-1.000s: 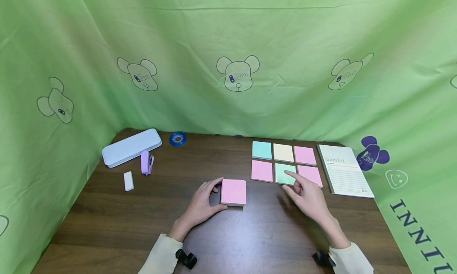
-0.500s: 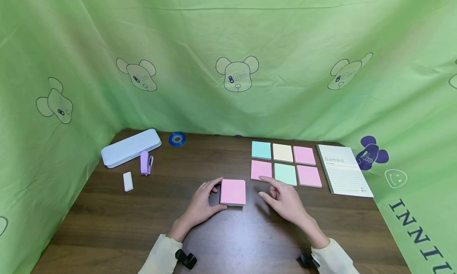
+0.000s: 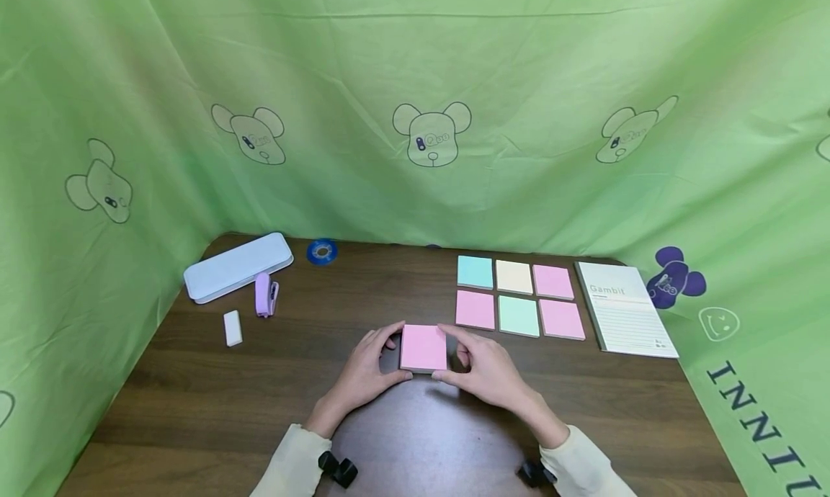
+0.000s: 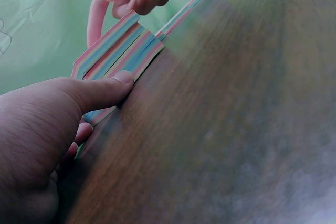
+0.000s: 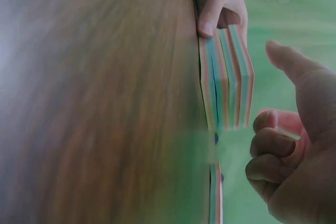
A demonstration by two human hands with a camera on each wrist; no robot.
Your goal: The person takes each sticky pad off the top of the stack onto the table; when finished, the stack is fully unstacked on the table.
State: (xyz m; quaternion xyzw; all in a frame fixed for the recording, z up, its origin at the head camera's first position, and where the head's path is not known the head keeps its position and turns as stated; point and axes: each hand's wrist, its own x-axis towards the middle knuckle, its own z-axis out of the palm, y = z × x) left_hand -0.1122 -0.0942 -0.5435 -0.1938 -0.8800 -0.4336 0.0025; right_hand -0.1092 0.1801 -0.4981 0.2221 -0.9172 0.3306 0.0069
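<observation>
A stack of sticky note pads (image 3: pixel 424 348) with a pink top stands in the middle of the table. Striped pastel edges of the stacked pads (image 5: pixel 226 77) show in the right wrist view. My left hand (image 3: pixel 363 371) holds the stack's left side, its thumb (image 4: pixel 113 90) pressed on the near edge. On the other side, my right hand (image 3: pixel 489 371) overlaps the right corners in the head view. In the right wrist view its thumb (image 5: pixel 289 61) stands apart from the pads, with the lower fingers (image 5: pixel 270 153) curled and nothing between them.
Right of the stack, two rows of sticky pads include blue (image 3: pixel 475 272), cream (image 3: pixel 514 276), green (image 3: pixel 519 315) and pink (image 3: pixel 562 319). Beside them lies a notebook (image 3: pixel 625 313). At left are a pencil case (image 3: pixel 238 266), purple stapler (image 3: pixel 262 294), white eraser-like block (image 3: pixel 233 328) and blue tape roll (image 3: pixel 322 252).
My right hand has moved left from over the green pad, past the near pink pad, to the right side of the stack. The left hand and the stack have stayed put.
</observation>
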